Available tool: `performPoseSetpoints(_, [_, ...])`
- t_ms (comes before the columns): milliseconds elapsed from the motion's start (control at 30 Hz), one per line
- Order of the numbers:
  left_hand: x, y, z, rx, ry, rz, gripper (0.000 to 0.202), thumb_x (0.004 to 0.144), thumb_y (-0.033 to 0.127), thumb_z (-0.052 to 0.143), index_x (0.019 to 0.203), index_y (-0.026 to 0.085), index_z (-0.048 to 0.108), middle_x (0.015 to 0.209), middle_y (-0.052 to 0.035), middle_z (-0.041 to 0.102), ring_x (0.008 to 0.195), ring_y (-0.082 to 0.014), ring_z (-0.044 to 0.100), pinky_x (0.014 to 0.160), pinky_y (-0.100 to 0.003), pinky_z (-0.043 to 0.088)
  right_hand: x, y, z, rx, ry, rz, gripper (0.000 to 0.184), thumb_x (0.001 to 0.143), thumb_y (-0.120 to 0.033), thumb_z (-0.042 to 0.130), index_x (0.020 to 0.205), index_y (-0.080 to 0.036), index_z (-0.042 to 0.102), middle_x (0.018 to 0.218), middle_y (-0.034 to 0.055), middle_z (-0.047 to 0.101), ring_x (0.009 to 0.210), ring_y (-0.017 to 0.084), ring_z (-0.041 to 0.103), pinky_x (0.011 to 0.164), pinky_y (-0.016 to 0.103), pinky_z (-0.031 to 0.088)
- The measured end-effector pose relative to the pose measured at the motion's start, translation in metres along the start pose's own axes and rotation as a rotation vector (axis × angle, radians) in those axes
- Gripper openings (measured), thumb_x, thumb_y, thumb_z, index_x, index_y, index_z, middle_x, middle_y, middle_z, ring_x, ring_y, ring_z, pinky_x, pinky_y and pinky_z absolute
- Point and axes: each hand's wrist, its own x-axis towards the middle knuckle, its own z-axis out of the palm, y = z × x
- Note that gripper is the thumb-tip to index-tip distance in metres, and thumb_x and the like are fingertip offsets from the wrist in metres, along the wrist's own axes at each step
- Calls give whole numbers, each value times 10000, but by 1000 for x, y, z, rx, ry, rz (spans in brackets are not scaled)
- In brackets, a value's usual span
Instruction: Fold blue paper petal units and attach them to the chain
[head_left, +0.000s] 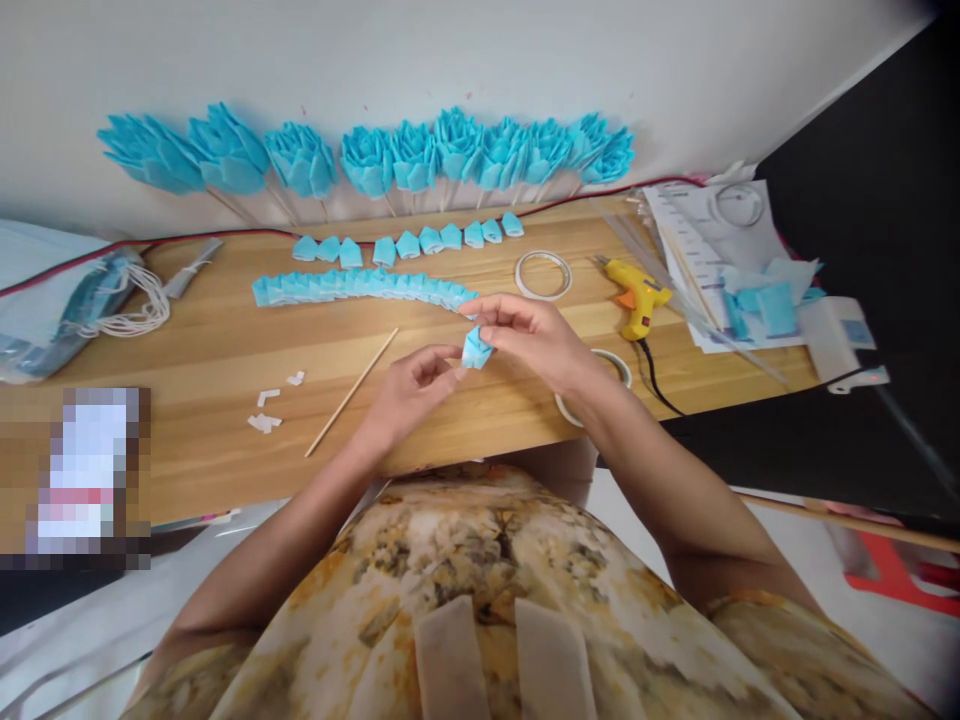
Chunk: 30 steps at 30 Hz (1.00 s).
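A small folded blue paper petal (pixel 476 349) is held up between my two hands above the table. My right hand (pixel 534 338) pinches it from the right, thumb and fingers closed at its upper edge. My left hand (pixel 417 388) has its fingers curled, with thumb and fingertip closed on the petal's left side. Just behind the hands, a long overlapping row of blue folded petals (pixel 360 286) lies on the wooden table (pixel 217 340). Farther back sit several separate blue folded pieces (pixel 407 244). A thin wooden stick (pixel 351 394) rests left of my left hand.
Several blue paper flowers (pixel 459 145) on sticks lean on the wall. Right of the hands lie a tape roll (pixel 544 296), another roll (pixel 570 410) partly under my right arm, and a yellow glue gun (pixel 636 296). White paper scraps (pixel 264 423) and coiled white cord (pixel 139 305) lie left.
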Motion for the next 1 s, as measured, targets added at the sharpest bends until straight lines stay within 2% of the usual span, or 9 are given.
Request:
performPoseSetpoints(167, [2, -1, 14, -19, 36, 15, 310, 722, 467, 749, 789, 182, 646, 681, 22, 574, 611, -109, 459, 588, -249, 389, 0, 6, 3, -4, -12, -7, 306, 824, -249, 653, 1118, -216, 730, 923, 6, 677, 873, 144, 630, 811, 293, 512])
performPoseSetpoints(333, [6, -4, 15, 15, 49, -16, 258, 731, 427, 681, 684, 189, 593, 630, 29, 524, 583, -105, 411, 558, -248, 341, -1, 4, -2, -23, 5, 0, 302, 833, -282, 649, 1114, -204, 728, 904, 9, 706, 804, 134, 641, 766, 289, 529])
performPoseSetpoints(400, [6, -5, 13, 11, 44, -41, 259, 726, 424, 682, 676, 190, 582, 597, 40, 497, 545, -95, 383, 531, -242, 321, -4, 0, -15, -74, 102, -20, 290, 874, -322, 623, 1125, -217, 722, 924, 17, 726, 792, 132, 646, 745, 286, 536])
performPoseSetpoints(533, [8, -10, 11, 13, 71, -40, 265, 735, 432, 679, 673, 198, 571, 568, 45, 482, 521, -97, 388, 516, -244, 316, -24, -3, -55, -308, 394, -95, 258, 907, -313, 592, 1114, -226, 718, 961, 31, 744, 798, 146, 665, 728, 299, 546])
performPoseSetpoints(667, [8, -18, 10, 5, 104, -43, 239, 750, 412, 680, 695, 197, 591, 570, 44, 493, 519, -97, 395, 521, -243, 316, -58, 13, -80, -644, 462, -75, 222, 889, -265, 606, 1056, -203, 739, 984, 50, 761, 839, 187, 692, 755, 330, 549])
performPoseSetpoints(800, [5, -18, 10, 31, 105, -34, 229, 774, 376, 683, 671, 201, 576, 570, 42, 486, 538, -104, 399, 539, -246, 323, -79, 37, -79, -921, 445, -65, 205, 913, -209, 566, 1022, -193, 739, 986, 68, 765, 867, 208, 696, 775, 335, 527])
performPoseSetpoints(1000, [2, -14, 12, 70, 113, -43, 210, 780, 355, 675, 674, 198, 585, 588, 38, 488, 558, -108, 408, 548, -244, 332, -74, 50, -64, -1030, 390, -85, 165, 936, -225, 588, 994, -190, 739, 913, 77, 742, 884, 222, 676, 779, 326, 491])
